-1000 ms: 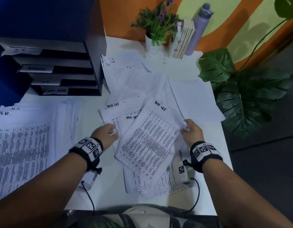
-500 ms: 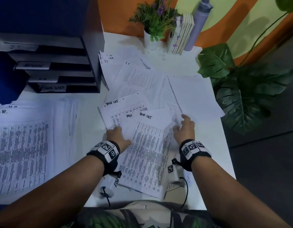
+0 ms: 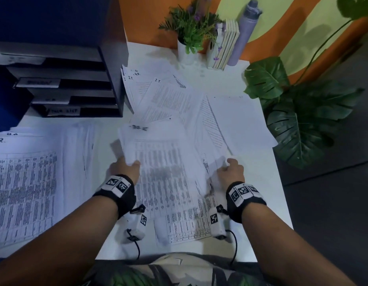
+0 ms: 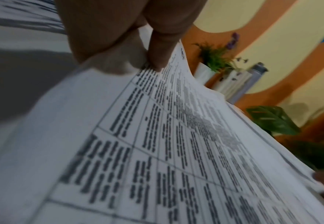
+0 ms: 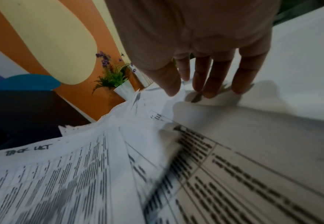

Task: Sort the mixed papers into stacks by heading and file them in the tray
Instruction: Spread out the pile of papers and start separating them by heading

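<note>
A pile of printed "Task List" sheets (image 3: 164, 178) lies in the middle of the white table (image 3: 267, 195), in front of me. My left hand (image 3: 125, 167) pinches the pile's left edge between thumb and fingers (image 4: 157, 50), and that edge is lifted and curled. My right hand (image 3: 230, 170) is at the pile's right edge, its straight fingers (image 5: 210, 81) touching the paper. The heading "Task List" (image 5: 29, 150) shows in the right wrist view. Sheets headed I.T. and H.R. (image 3: 162, 98) lie fanned beyond. An H.R. stack (image 3: 24, 182) sits at the left. The black tiered tray (image 3: 75, 89) stands at back left.
A blank sheet (image 3: 238, 120) lies right of the fan. A potted lavender plant (image 3: 189, 32), books (image 3: 228, 46) and a grey bottle (image 3: 245, 32) stand along the back wall. A large-leafed plant (image 3: 298, 120) overhangs the table's right edge.
The spread Task List sheets have been drawn together into one pile. My left hand has moved to the pile's left edge and lifted it. My right hand has shifted to the right edge.
</note>
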{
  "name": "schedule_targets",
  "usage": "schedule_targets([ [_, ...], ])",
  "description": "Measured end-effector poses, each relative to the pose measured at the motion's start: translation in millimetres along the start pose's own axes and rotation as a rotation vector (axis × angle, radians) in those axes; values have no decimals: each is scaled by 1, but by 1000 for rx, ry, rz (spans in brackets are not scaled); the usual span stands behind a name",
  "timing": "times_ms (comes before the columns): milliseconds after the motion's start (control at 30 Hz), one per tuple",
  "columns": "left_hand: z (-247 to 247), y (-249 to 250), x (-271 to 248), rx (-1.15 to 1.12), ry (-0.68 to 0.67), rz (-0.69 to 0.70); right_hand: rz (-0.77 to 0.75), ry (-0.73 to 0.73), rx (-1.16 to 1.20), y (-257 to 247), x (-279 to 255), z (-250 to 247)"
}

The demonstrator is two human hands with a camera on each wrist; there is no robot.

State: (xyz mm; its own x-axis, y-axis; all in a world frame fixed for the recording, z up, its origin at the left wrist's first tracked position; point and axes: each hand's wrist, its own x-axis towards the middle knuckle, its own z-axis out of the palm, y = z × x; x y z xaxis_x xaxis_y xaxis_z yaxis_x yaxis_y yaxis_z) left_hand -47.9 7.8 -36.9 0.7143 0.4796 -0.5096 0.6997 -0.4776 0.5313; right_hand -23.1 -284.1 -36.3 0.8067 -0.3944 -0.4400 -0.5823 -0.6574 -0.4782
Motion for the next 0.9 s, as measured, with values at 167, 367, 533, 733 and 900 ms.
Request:
schedule_targets([
  [167,-4,-10,17,-89,-30,-13,-4,-221,-65,1,-18,7],
  [367,-1,-10,19,-119,12,18,-152,-173,-116,5,-14,-3],
  [533,-7,-3,21,-136,29,16,-280,111,-58,-1,-8,-41],
  [733,-24,15,37,-132,19,138,-399,448,0,-25,6,-89],
  [900,-39,42,49,-171,33,235,-310,444,216,-35,55,-116],
])
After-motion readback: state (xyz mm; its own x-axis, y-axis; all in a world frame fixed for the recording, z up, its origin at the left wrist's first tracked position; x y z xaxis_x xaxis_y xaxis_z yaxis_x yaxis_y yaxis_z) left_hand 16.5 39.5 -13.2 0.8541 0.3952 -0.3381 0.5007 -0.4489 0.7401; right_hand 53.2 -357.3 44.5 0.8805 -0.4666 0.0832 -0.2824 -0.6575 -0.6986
